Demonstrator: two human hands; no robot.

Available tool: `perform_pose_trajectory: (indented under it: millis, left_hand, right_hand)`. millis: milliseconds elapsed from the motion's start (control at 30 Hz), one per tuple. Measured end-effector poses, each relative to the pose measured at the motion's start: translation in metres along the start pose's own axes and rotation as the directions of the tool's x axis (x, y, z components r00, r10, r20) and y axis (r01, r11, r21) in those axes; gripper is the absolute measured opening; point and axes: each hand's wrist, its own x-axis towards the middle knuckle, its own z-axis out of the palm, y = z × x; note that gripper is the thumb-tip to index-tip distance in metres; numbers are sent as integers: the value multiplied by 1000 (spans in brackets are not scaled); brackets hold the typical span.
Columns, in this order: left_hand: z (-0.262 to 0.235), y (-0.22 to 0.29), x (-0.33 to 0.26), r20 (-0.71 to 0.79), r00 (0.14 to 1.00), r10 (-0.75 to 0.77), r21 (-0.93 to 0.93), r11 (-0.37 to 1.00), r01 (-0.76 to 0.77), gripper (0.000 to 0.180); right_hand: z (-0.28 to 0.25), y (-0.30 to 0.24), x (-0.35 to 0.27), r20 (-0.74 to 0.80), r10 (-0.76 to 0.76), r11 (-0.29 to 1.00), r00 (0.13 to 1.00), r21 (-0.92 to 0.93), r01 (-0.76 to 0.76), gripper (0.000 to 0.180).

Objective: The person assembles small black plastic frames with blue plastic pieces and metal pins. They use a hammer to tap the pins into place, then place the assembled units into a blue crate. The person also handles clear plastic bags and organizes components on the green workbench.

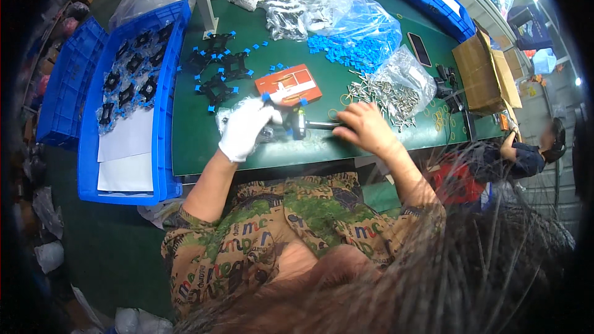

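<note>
My left hand (243, 128), in a white glove, is closed on a black bracket (286, 113) with blue tips, close to the table's near edge. A shiny metal rod (323, 125) runs sideways from a dark block (299, 125) beside the bracket. Bare fingers of my right hand (368, 128) are closed round the rod's right end; what they cover there is hidden. Just beyond the bracket lies an orange-red box (297, 80). More black brackets with blue tips (216, 90) lie on the green table (272, 159), left of the box.
Small blue pieces (356, 49) spill from a clear bag. Metal pins (388, 100) are heaped near my right hand, beside yellow rubber bands (440, 119). A phone (419, 49) and cardboard box (482, 74) stand right. Bagged brackets fill a blue crate (162, 173) at left. Another person (523, 158) is right.
</note>
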Motion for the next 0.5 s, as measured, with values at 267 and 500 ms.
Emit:
perform_pose_trajectory:
  millis: [267, 500]
  left_hand:
    - [8, 28, 64, -43, 999, -7, 231, 973, 17, 34]
    - [5, -3, 78, 22, 976, 218, 511, 836, -199, 28]
  right_hand:
    - [18, -14, 6, -21, -71, 996, 997, 48, 72, 22]
    - [-11, -7, -8, -320, 235, 899, 918, 432, -80, 16]
